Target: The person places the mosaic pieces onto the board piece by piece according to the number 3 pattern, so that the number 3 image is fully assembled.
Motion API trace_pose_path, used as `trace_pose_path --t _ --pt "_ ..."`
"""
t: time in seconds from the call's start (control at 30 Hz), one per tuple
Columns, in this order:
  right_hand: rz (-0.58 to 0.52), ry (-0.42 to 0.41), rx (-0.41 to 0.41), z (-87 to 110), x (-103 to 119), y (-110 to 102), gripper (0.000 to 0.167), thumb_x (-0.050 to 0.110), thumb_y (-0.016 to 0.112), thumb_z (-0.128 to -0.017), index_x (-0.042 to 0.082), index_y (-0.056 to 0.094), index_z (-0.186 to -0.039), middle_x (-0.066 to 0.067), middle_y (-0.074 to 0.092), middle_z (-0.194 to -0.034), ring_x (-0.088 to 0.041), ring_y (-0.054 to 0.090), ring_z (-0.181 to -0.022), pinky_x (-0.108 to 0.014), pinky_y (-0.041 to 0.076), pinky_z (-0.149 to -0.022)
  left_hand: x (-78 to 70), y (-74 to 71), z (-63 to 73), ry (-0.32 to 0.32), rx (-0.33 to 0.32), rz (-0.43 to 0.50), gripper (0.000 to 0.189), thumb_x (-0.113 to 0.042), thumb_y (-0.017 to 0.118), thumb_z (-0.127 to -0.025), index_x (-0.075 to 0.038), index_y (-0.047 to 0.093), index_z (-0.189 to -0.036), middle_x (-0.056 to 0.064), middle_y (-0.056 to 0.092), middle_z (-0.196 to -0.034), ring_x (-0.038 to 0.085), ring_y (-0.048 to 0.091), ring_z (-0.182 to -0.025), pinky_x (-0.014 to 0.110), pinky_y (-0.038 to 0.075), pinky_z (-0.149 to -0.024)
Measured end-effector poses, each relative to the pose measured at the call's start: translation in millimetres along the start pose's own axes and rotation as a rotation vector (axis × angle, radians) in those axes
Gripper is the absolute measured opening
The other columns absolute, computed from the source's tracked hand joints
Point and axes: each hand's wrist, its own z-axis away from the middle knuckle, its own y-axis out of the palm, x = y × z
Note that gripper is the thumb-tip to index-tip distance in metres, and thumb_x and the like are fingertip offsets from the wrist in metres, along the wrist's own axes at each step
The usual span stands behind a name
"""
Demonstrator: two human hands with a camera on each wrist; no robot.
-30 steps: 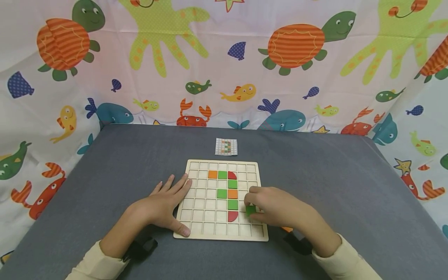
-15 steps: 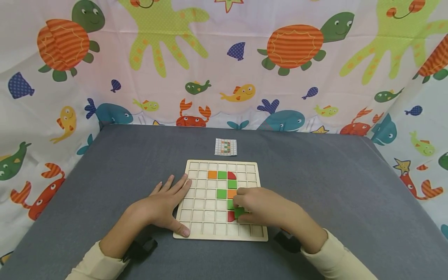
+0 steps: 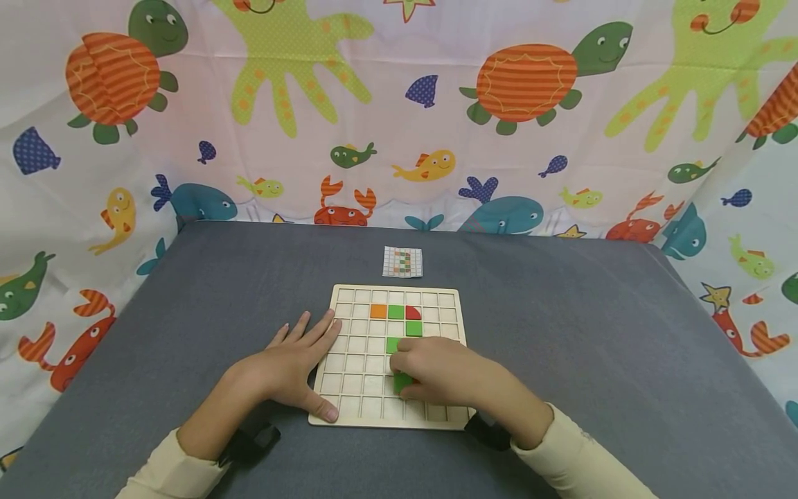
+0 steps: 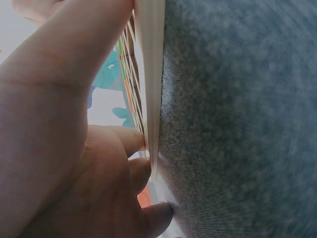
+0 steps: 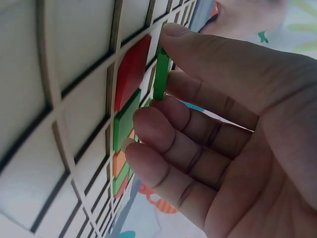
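A wooden grid board (image 3: 349, 410) lies on the grey cloth. My left hand (image 3: 283, 371) rests with spread, straight fingers on its left edge, the thumb at the near left corner. My right hand (image 3: 445, 371) pinches a green square tile (image 5: 161, 74) between thumb and fingers, over the lower middle cells. In the right wrist view this tile stands just off the grid, beside a red rounded tile (image 5: 132, 72) lying in a cell. Farther up the board lie an orange tile (image 3: 378, 311), several green tiles (image 3: 413, 328) and a red quarter-circle tile (image 3: 413, 313). The right hand covers other tiles in the head view.
A small printed card (image 3: 402, 262) with a coloured grid pattern lies beyond the board's far edge. The grey cloth (image 3: 592, 333) spreads around the board. A curtain (image 3: 424, 125) with sea animals hangs behind and at both sides.
My right hand has moved left across the board with the green tile, passing over the tile column and now covering part of it. The left hand has stayed on the board's edge.
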Motion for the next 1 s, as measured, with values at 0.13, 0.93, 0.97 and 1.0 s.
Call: trace_pose_path --t 0.13,0.93,0.97,1.0 --pt "0.016 0.009 0.007 -3.8 2.2 2.6 0.017 0.019 0.084 -0.083 0.013 0.069 -0.09 0.009 0.05 -0.078 -0.005 0.044 -0.065 -0.02 0.04 -0.058 -0.1 -0.5 0.6 0.003 -0.006 0.0 0.14 -0.077 0.079 -0.06 -0.008 0.013 -0.162 0.012 0.002 -0.167 0.045 -0.003 -0.15 0.066 0.004 -0.114" --pt "0.057 -0.014 -0.038 -4.9 5.5 11.8 0.014 0.02 0.083 -0.084 0.015 0.071 -0.091 0.008 0.054 -0.078 -0.005 0.047 -0.068 -0.02 0.044 -0.063 0.2 -1.2 0.7 0.002 -0.009 0.019 0.141 -0.076 0.08 -0.059 -0.008 0.013 -0.162 0.013 0.003 -0.167 0.045 -0.003 -0.149 0.067 0.004 -0.113" --pt "0.075 -0.02 -0.047 -2.9 6.2 12.5 0.012 0.019 0.082 -0.085 0.015 0.072 -0.091 0.009 0.052 -0.078 -0.005 0.046 -0.068 -0.02 0.044 -0.063 0.3 -1.0 0.6 0.003 -0.01 0.02 0.141 -0.076 0.08 -0.059 -0.008 0.013 -0.162 0.013 0.003 -0.167 0.045 -0.003 -0.149 0.068 0.004 -0.113" --pt "0.092 -0.027 -0.058 -0.4 7.0 13.3 0.01 0.019 0.08 -0.086 0.016 0.072 -0.091 0.009 0.051 -0.077 -0.006 0.045 -0.068 -0.02 0.043 -0.062 0.2 -0.9 0.7 0.002 -0.008 0.017 0.14 -0.077 0.08 -0.059 -0.008 0.013 -0.162 0.013 0.003 -0.167 0.045 -0.003 -0.15 0.067 0.004 -0.113"
